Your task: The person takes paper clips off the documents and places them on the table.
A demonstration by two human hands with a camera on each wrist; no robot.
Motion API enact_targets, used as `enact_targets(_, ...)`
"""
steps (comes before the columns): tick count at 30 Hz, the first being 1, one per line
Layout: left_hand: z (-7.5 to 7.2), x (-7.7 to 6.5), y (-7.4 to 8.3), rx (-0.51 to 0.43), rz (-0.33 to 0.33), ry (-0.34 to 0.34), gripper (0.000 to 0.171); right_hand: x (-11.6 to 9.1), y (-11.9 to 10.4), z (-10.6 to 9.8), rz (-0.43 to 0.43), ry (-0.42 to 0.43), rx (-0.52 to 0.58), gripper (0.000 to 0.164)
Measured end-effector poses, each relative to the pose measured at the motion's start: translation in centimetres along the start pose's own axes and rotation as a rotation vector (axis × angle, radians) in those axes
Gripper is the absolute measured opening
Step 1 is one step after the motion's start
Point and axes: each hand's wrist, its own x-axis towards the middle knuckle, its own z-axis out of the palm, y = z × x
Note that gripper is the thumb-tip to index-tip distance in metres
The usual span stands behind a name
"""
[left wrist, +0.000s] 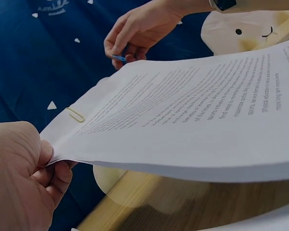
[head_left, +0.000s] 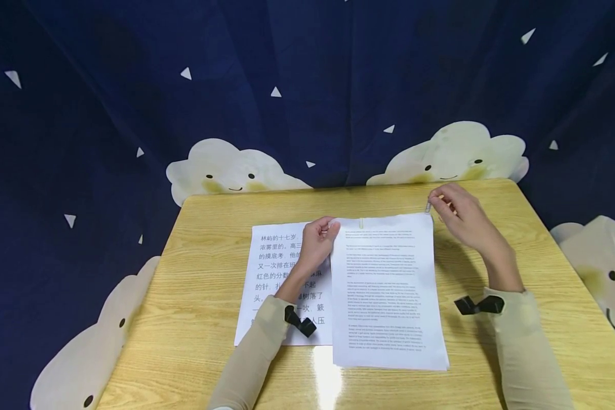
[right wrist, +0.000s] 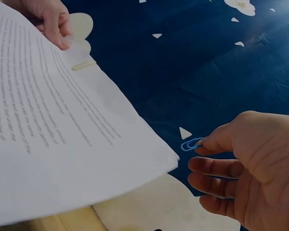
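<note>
My left hand [head_left: 319, 242] pinches the upper left corner of a stack of printed paper sheets [head_left: 386, 285], thumb on top and fingers beneath. The stack's top end is lifted and tilted in the left wrist view. A yellow paper clip [left wrist: 75, 114] sits on the top edge, nearer the left hand. Just off the upper right corner, my right hand [head_left: 456, 213] pinches a blue paper clip [right wrist: 191, 144] between thumb and forefinger. The clip is apart from the paper's corner in the right wrist view, and the other fingers are loosely curled.
Partly under my left forearm lies another sheet [head_left: 266, 273] with large Chinese print, flat on the wooden table [head_left: 184, 319]. Behind the table hangs a dark blue curtain [head_left: 307, 57] with white triangles and smiling clouds. Black straps circle both sleeves near the wrists.
</note>
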Motion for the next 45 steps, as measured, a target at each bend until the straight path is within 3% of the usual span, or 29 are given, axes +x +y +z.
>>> enact_targets(12,-0.2,0.1,-0.1,0.015,-0.014,0.003,0.023,-0.3,2.0,-0.8,0.089,-0.020,-0.018,0.019)
enact_targets(27,-0.3,0.1,-0.2,0.009,-0.007,0.012,0.024,-1.0,6.6,0.4,0.267,-0.154,0.008,0.027)
enact_targets(38,-0.3,0.1,-0.2,0.018,-0.015,0.022,0.024,-1.6,8.6,1.2,0.293,-0.213,0.006,0.028)
enact_targets(45,-0.3,0.1,0.0,0.027,-0.030,0.028,0.023,-1.8,9.7,1.7,0.264,-0.254,-0.014,0.025)
